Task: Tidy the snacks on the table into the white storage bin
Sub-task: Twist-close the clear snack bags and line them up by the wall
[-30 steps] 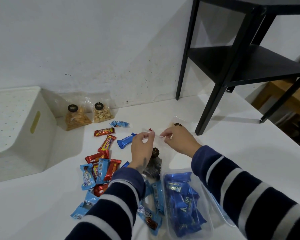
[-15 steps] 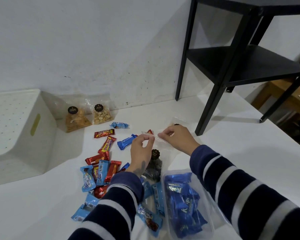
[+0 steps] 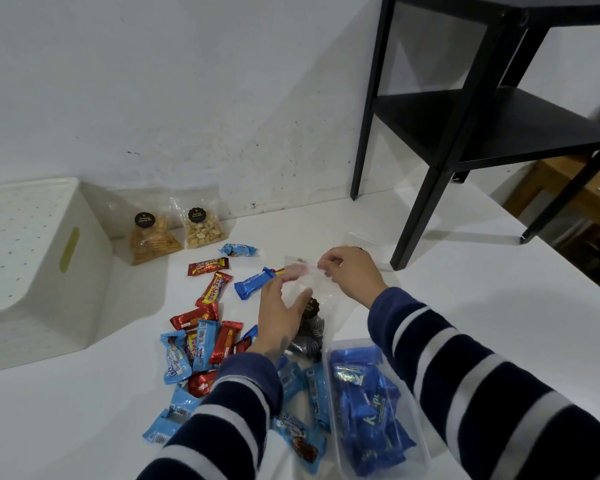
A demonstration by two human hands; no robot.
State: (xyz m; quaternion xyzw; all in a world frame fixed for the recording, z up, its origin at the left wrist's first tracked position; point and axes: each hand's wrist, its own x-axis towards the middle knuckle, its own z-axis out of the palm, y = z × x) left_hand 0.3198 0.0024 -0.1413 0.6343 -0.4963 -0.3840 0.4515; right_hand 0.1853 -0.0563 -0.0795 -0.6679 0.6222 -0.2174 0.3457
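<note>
The white storage bin (image 3: 49,271) stands at the left with its perforated base turned up. Several red and blue snack bars (image 3: 207,334) lie scattered on the white table (image 3: 465,306). In the middle stands a clear bag of dark cookies (image 3: 310,327). My right hand (image 3: 349,275) pinches the bag's top edge. My left hand (image 3: 279,315) rests against the bag's left side with fingers spread. A clear tub of blue wrapped snacks (image 3: 368,407) sits near me. Two clear bags, one of crackers (image 3: 153,239) and one of nuts (image 3: 201,230), lean at the wall.
A black metal shelf (image 3: 465,126) stands on the table at the right, its front leg just right of my right hand. The wall runs along the back. The table's right edge drops off toward wooden furniture (image 3: 568,188).
My left hand let go of the bag's top edge and slid down to its side, fingers opening. My right hand still pinches the top edge.
</note>
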